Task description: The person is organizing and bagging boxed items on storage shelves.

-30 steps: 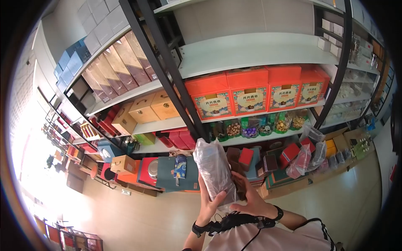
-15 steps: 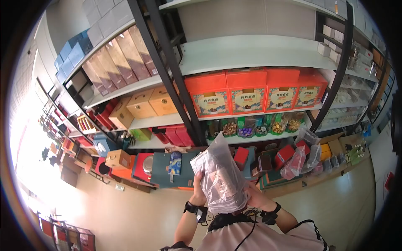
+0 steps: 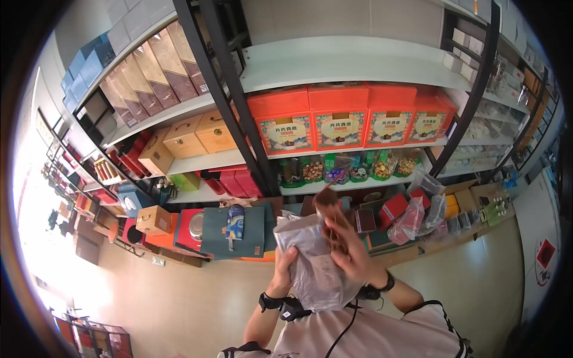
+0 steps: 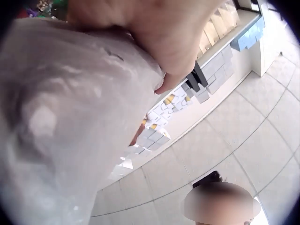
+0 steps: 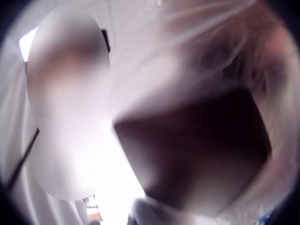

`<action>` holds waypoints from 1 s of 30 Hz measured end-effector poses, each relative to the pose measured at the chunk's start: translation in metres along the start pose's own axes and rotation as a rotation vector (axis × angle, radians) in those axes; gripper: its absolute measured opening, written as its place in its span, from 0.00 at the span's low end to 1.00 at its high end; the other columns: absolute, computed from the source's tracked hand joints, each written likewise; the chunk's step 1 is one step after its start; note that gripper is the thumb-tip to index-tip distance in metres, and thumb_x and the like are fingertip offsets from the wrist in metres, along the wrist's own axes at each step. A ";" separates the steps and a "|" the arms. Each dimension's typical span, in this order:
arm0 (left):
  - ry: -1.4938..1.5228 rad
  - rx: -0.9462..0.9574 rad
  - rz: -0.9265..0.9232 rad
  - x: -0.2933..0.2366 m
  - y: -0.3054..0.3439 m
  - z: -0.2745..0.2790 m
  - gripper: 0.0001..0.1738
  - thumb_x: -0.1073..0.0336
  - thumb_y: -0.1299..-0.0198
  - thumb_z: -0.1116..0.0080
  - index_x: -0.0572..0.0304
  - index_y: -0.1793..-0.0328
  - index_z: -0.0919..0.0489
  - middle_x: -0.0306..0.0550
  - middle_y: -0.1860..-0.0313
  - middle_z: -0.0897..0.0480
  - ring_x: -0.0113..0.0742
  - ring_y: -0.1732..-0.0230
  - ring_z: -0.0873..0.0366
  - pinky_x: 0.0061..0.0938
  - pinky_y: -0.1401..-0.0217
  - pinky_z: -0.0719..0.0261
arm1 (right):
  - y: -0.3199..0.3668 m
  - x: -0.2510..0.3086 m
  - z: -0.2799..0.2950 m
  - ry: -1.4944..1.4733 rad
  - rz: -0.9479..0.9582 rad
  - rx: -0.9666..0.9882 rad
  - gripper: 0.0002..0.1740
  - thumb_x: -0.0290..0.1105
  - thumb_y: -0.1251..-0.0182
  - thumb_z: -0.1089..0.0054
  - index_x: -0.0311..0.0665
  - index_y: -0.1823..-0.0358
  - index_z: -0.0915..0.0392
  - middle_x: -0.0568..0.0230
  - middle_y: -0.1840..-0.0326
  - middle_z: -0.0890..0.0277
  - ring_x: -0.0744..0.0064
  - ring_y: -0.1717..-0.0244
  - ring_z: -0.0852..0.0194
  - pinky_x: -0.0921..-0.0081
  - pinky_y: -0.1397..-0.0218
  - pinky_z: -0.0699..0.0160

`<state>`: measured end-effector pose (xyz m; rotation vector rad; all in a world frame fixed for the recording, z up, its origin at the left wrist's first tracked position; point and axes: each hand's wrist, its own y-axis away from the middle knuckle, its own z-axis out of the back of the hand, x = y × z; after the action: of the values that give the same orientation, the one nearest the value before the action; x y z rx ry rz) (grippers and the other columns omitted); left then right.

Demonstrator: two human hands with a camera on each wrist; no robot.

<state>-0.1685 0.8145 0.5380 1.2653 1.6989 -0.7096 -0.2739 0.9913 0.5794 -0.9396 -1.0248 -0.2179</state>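
You're likely bagging or unbagging the brown item [image 3: 326, 201] your right hand [image 3: 353, 252] grips at one o'clock, so steady the plastic bag [image 3: 315, 275] your left hand [image 3: 282, 271] pinches.

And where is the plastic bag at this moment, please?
In the head view, the plastic bag is in the lower half, near the middle, held by the left hand, with the right hand at its right side.
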 end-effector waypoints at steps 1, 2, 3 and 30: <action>0.140 -0.033 -0.015 -0.007 0.000 -0.001 0.39 0.49 0.33 0.44 0.69 0.24 0.37 0.55 0.32 0.25 0.44 0.32 0.25 0.38 0.27 0.30 | 0.010 -0.004 0.001 0.035 0.036 0.138 0.33 0.39 0.24 0.48 0.34 0.22 0.40 0.44 0.17 0.49 0.47 0.15 0.56 0.55 0.18 0.50; 0.281 -0.070 -0.034 -0.014 0.000 -0.001 0.40 0.49 0.33 0.44 0.70 0.24 0.38 0.55 0.32 0.25 0.44 0.32 0.25 0.37 0.28 0.29 | 0.026 -0.009 0.002 0.068 0.074 0.282 0.32 0.39 0.23 0.50 0.37 0.22 0.40 0.42 0.16 0.53 0.46 0.14 0.60 0.54 0.18 0.53; 0.354 -0.068 -0.013 -0.023 -0.001 0.005 0.42 0.47 0.35 0.42 0.71 0.24 0.37 0.55 0.32 0.24 0.44 0.33 0.25 0.37 0.29 0.28 | 0.053 -0.015 -0.005 -0.192 -0.142 0.325 0.30 0.36 0.23 0.52 0.38 0.22 0.39 0.42 0.15 0.56 0.43 0.14 0.60 0.54 0.17 0.57; -1.238 -0.128 -0.739 -0.021 0.019 0.026 0.34 0.59 0.59 0.25 0.62 0.43 0.20 0.55 0.52 0.15 0.53 0.47 0.15 0.41 0.46 0.16 | -0.028 0.036 -0.030 0.394 0.288 0.463 0.38 0.24 0.40 0.40 0.46 0.25 0.32 0.50 0.19 0.42 0.50 0.24 0.37 0.55 0.25 0.35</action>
<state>-0.1404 0.7901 0.5458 -0.0840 1.0290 -1.3870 -0.2509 0.9607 0.6181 -0.5782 -0.5322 0.0752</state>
